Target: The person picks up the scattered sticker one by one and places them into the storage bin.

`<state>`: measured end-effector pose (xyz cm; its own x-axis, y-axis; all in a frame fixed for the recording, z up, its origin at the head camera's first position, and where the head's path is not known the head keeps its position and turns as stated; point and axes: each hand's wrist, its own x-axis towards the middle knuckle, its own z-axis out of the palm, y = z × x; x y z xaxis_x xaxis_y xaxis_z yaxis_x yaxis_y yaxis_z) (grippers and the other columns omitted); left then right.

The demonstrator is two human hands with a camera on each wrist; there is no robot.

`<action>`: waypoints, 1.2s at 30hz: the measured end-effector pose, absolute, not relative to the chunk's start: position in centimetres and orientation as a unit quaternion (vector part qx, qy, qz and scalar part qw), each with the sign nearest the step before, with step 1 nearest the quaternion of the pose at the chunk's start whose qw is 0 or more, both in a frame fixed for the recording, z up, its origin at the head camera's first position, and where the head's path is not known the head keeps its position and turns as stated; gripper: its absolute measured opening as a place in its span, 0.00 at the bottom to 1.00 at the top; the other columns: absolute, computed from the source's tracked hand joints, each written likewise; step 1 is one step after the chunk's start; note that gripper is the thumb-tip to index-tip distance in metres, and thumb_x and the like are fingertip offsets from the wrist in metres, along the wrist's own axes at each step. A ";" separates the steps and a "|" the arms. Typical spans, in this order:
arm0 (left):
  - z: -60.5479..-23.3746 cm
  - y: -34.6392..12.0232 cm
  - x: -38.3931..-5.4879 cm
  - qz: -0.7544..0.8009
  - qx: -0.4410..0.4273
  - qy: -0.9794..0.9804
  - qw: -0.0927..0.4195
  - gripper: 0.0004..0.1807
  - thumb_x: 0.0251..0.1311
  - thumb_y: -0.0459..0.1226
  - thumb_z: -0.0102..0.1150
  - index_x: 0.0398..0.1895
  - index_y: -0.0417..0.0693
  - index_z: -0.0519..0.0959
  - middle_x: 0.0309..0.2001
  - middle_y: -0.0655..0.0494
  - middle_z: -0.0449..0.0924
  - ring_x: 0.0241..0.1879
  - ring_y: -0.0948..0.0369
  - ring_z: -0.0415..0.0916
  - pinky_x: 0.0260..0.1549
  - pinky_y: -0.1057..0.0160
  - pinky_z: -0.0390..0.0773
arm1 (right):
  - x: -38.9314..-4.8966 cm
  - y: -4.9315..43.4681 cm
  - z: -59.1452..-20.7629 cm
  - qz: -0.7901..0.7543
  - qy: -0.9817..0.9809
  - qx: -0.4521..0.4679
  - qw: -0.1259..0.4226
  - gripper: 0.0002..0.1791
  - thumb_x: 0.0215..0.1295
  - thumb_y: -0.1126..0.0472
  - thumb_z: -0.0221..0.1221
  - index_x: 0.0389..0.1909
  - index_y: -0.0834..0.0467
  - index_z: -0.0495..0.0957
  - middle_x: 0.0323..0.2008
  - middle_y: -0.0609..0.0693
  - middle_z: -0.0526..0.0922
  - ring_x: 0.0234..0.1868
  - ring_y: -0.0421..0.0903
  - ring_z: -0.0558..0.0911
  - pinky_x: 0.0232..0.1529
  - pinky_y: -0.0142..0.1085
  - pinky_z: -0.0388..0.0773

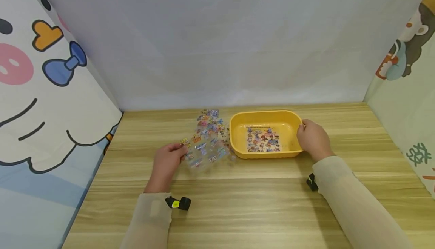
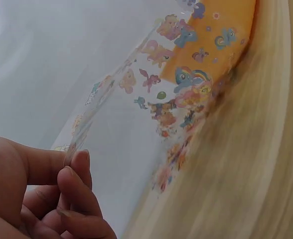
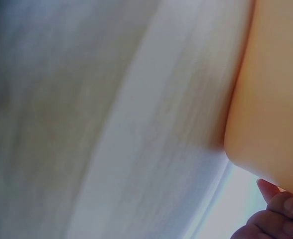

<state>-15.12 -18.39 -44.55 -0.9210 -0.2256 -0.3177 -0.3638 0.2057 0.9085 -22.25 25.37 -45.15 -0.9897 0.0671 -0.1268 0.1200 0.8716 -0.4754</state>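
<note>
My left hand (image 1: 167, 162) pinches the left edge of a clear sticker sheet (image 1: 203, 154) between thumb and fingers; the sheet is tilted and its right part is close to the tray's left side. In the left wrist view the thumb and forefinger (image 2: 47, 167) meet on the sheet's edge. My right hand (image 1: 315, 139) grips the right end of a yellow plastic tray (image 1: 265, 154). In the right wrist view the curled fingers (image 3: 276, 221) show at the tray's wall (image 3: 268, 104), though part of that hand is cut off. Inside the tray lies another sticker sheet (image 1: 263, 139) with small colourful cartoon figures.
More clear sticker sheets (image 1: 209, 120) lie on the wooden table (image 1: 238, 203) behind the held one, left of the tray. A pale cloth wall (image 1: 217, 71) stands along the table's back edge. Cartoon-printed panels (image 1: 61, 128) flank the table.
</note>
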 end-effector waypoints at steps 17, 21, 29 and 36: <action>-41.6 -14.7 -18.6 0.582 -0.133 0.799 0.068 0.10 0.71 0.40 0.63 0.46 0.43 0.85 0.39 0.50 0.84 0.41 0.51 0.78 0.37 0.56 0.72 | -22.3 25.4 -45.2 -0.246 0.967 0.049 0.054 0.30 0.81 0.57 0.37 0.71 0.75 0.63 0.65 0.74 0.71 0.62 0.70 0.74 0.63 0.64 0.68; -41.3 -13.9 -19.4 0.580 -0.114 0.803 0.080 0.09 0.70 0.40 0.63 0.44 0.44 0.86 0.41 0.51 0.84 0.42 0.51 0.78 0.37 0.55 0.71 | -22.2 25.4 -45.1 -0.247 0.966 0.051 0.057 0.30 0.81 0.57 0.37 0.71 0.75 0.63 0.66 0.74 0.71 0.62 0.71 0.74 0.64 0.64 0.67; -40.7 -12.0 -20.7 0.601 -0.091 0.789 0.094 0.10 0.70 0.38 0.64 0.49 0.42 0.84 0.50 0.49 0.82 0.45 0.47 0.80 0.52 0.45 0.76 | -22.1 25.2 -44.9 -0.249 0.965 0.050 0.061 0.30 0.82 0.57 0.37 0.72 0.75 0.62 0.66 0.74 0.70 0.63 0.71 0.73 0.64 0.64 0.67; -41.2 -10.5 -21.2 0.560 -0.059 0.820 0.100 0.07 0.69 0.39 0.64 0.39 0.44 0.84 0.37 0.51 0.84 0.39 0.49 0.79 0.34 0.54 0.74 | -22.1 25.3 -45.0 -0.246 0.966 0.051 0.059 0.30 0.81 0.57 0.37 0.72 0.75 0.62 0.66 0.74 0.70 0.63 0.71 0.73 0.64 0.64 0.67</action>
